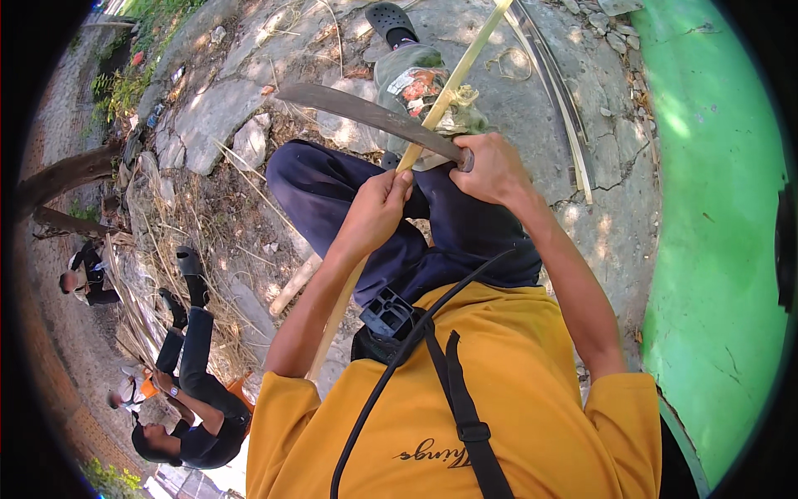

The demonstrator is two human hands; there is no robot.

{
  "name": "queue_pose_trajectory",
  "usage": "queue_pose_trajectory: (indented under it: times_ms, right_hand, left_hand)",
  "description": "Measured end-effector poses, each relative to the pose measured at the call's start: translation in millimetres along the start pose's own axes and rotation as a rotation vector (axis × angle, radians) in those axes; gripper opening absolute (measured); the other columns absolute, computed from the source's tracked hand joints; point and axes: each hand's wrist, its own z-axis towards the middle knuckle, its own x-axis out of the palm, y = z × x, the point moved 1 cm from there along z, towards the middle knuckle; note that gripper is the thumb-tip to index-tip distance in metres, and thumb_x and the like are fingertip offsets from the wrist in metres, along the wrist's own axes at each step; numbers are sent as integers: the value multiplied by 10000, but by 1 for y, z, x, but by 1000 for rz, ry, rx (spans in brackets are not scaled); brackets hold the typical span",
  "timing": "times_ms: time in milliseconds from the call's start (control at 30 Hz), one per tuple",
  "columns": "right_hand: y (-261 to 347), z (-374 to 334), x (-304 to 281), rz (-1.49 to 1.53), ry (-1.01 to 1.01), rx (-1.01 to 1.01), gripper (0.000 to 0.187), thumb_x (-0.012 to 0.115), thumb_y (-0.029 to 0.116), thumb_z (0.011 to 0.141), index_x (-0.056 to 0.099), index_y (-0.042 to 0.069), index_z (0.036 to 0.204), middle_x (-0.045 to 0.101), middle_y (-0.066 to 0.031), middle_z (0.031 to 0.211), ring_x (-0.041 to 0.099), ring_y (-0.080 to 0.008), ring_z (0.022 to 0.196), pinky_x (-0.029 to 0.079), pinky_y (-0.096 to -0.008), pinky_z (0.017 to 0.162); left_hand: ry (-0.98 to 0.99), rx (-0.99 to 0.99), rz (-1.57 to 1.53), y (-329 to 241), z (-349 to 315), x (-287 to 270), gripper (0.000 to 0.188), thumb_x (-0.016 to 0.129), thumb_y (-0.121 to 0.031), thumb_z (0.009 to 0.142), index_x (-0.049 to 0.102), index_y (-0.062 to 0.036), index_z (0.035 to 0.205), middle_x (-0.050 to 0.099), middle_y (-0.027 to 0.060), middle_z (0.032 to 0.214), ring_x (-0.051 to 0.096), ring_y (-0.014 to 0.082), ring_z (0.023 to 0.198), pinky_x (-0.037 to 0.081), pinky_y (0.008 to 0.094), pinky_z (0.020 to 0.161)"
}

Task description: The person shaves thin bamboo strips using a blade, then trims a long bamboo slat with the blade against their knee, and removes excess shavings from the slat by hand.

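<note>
A long pale bamboo strip (470, 66) slants from the top of the view down past my left forearm. My left hand (376, 209) pinches it between thumb and fingers, just below the blade. My right hand (496, 170) is closed round the handle of a machete (353, 108). Its dark blade points left and crosses the strip just beyond my left fingers. Behind the crossing, a greyish-green printed cloth (403, 71) covers the outstretched lower leg, above a dark clog (389, 23). Curled pale shavings (467, 98) sit against the strip over the cloth.
Several long split strips (565, 100) lie on cracked concrete to the right, near a green wall (715, 249). Dry stalks and debris (224, 274) litter the ground at left, with a short pole (293, 287). A seated person (199, 416) and others are farther left.
</note>
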Motion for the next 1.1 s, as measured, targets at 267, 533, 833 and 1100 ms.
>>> queue_pose_trajectory:
  times_ms: [267,533,833,1100]
  right_hand:
    - [-2,15,-8,76,-31,140,209,725,263,759,730,71,839,719,-193,775,706,-423,802,570,-493,743]
    - [-9,15,-5,87,-18,130,239,730,273,756,728,59,863,723,-194,787,704,-423,799,571,-482,735]
    - [-5,5,-3,-7,-31,46,270,731,280,751,719,39,870,718,-208,800,697,-440,826,563,-497,739]
    - [-17,16,-7,208,-36,122,293,725,254,746,699,-4,882,707,-200,761,696,-424,772,543,-460,699]
  left_hand:
    - [-64,89,114,0,-7,7,443,460,-320,1104,500,-12,787,407,46,632,393,149,583,366,341,569]
    - [-82,154,151,-2,-21,6,438,456,-356,1111,477,-72,779,385,-57,641,360,61,554,311,277,516]
    - [27,-1,-101,2,-16,2,424,451,-377,1114,474,-99,795,360,-73,639,340,37,536,271,240,483]
    - [112,-170,-88,11,-75,-27,420,428,-391,1119,494,-93,831,373,-79,649,351,43,556,300,253,504]
